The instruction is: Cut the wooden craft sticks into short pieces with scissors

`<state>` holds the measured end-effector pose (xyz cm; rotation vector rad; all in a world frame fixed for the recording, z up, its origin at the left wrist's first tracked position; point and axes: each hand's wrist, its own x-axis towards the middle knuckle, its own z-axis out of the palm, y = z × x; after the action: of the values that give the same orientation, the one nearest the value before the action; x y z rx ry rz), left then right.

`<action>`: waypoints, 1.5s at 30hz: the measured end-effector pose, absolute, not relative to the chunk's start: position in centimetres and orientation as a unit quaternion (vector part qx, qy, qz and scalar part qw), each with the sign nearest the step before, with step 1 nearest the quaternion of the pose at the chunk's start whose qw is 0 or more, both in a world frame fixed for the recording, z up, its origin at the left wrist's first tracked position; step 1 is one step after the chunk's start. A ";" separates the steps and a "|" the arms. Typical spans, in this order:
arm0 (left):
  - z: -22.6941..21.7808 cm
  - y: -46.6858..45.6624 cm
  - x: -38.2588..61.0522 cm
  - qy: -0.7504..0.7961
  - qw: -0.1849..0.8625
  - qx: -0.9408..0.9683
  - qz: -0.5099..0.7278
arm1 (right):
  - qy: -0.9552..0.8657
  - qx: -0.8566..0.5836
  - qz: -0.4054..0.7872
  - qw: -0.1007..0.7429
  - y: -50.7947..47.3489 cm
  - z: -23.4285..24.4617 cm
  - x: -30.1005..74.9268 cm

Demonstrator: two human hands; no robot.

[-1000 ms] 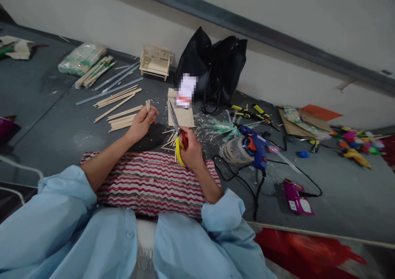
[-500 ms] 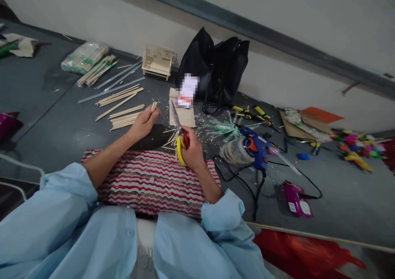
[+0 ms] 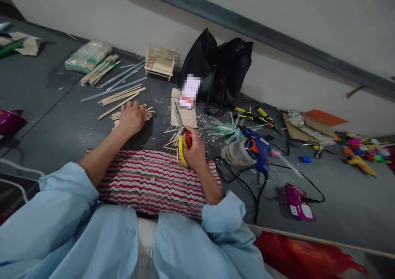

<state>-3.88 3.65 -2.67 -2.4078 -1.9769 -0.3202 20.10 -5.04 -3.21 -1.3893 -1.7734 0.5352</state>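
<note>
My left hand (image 3: pixel 132 117) lies over a pile of short wooden sticks (image 3: pixel 116 117) on the grey table, its fingers curled down around some of them. Stick ends poke out on both sides of it; the fingertips are partly hidden. In my right hand (image 3: pixel 194 149) is a pair of scissors (image 3: pixel 178 116) with yellow and red handles, its blades pointing away from me. Beneath the blades is a beige card (image 3: pixel 188 117), and loose cut sticks (image 3: pixel 173 141) lie just left of the handles. Longer wooden sticks (image 3: pixel 121 94) rest beyond my left hand.
A small wooden model (image 3: pixel 160 61) and a black bag (image 3: pixel 228 71) stand by the wall. To the right are a blue glue gun (image 3: pixel 261 153) with its cable, a clear jar (image 3: pixel 236 152) and pliers (image 3: pixel 247 113). A striped cushion (image 3: pixel 154 184) lies before me.
My left hand has moved left and down onto the stick pile, carrying the short sticks it held upright before. My right hand keeps the scissors in nearly the same place.
</note>
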 end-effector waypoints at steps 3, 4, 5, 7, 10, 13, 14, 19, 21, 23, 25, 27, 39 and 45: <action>-1.8 4.1 -4.5 -0.641 0.008 -0.760 -0.103 | -0.700 -0.549 0.218 0.401 -5.0 -3.2 20.0; -1.4 4.4 -4.9 -0.649 0.006 -0.754 -0.097 | -0.700 -0.549 0.219 0.400 -5.1 -3.2 20.0; -1.1 4.7 -5.4 -0.659 0.000 -0.747 -0.087 | -0.701 -0.550 0.219 0.398 -5.1 -3.2 20.0; -0.6 5.2 -6.6 -0.699 -0.025 -0.711 -0.074 | -0.704 -0.550 0.218 0.393 -5.2 -3.1 19.9; -0.6 5.7 -8.2 -0.760 -0.055 -0.645 -0.057 | -0.712 -0.548 0.215 0.382 -5.3 -2.9 19.7; -0.9 6.0 -9.1 -0.776 -0.068 -0.624 -0.059 | -0.724 -0.547 0.209 0.365 -5.3 -2.7 19.7; -1.0 6.1 -9.3 -0.775 -0.067 -0.626 -0.060 | -0.727 -0.546 0.207 0.361 -5.3 -2.7 19.7; -0.8 6.6 -9.4 -0.770 -0.059 -0.635 -0.029 | -0.736 -0.538 0.202 0.358 -5.5 -2.7 19.5; -0.6 6.7 -9.4 -0.770 -0.055 -0.636 -0.004 | -0.735 -0.538 0.206 0.356 -5.5 -2.6 19.5; -0.4 6.8 -9.5 -0.766 -0.050 -0.640 0.022 | -0.732 -0.542 0.211 0.353 -5.5 -2.6 19.5; -0.3 6.9 -9.6 -0.757 -0.046 -0.651 0.044 | -0.730 -0.546 0.214 0.351 -5.5 -2.6 19.6; -0.3 6.9 -9.6 -0.748 -0.042 -0.660 0.054 | -0.728 -0.548 0.216 0.352 -5.4 -2.7 19.6; -0.1 7.4 -10.1 -0.747 -0.082 -0.660 0.002 | -0.707 -0.553 0.247 0.364 -5.3 -3.2 19.7; -0.6 7.4 -10.6 -0.742 -0.085 -0.664 -0.019 | -0.701 -0.555 0.251 0.371 -5.2 -3.0 19.7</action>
<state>-10.56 7.44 -0.59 -2.2074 -2.4673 -0.0636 19.69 -5.24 -2.98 -1.4225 -1.7977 0.6448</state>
